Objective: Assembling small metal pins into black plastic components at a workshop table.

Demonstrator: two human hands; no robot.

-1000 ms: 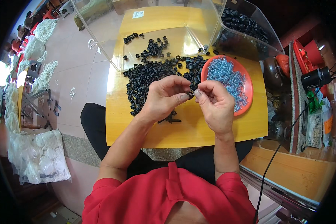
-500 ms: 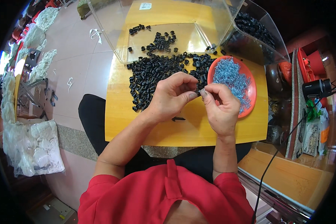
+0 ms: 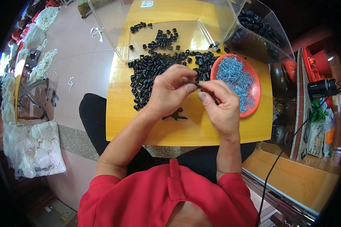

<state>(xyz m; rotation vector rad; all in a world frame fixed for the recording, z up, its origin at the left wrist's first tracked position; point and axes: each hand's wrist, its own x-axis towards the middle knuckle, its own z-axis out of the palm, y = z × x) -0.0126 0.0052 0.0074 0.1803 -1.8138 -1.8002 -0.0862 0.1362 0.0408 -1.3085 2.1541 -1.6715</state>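
Note:
Over the table, my left hand [image 3: 170,90] pinches a small black plastic piece [image 3: 198,84] between thumb and fingertips; the fingers cover most of it. My right hand [image 3: 221,106] meets it from the right, its forefinger tip at the piece and its thumb a little lower. Its other fingers curl inward, so what they hold, if anything, is hidden. Beyond my left hand spreads a heap of small black plastic parts [image 3: 147,75]. Tiny silvery-blue springs [image 3: 235,77] fill an orange-red plate [image 3: 257,94] beside my right hand. Several dark, longer pieces [image 3: 176,115] lie below my left hand.
A clear plastic box [image 3: 121,53] lies at the far side of the yellow table [image 3: 147,132], black parts scattered in it. Another clear bin [image 3: 280,34] holds more black parts at the back right. A black cable [image 3: 272,170] runs down on the right.
Both hands have shifted slightly left and away from me. My right thumb has moved off the pinch point. More dark pieces now show on the table below my left hand.

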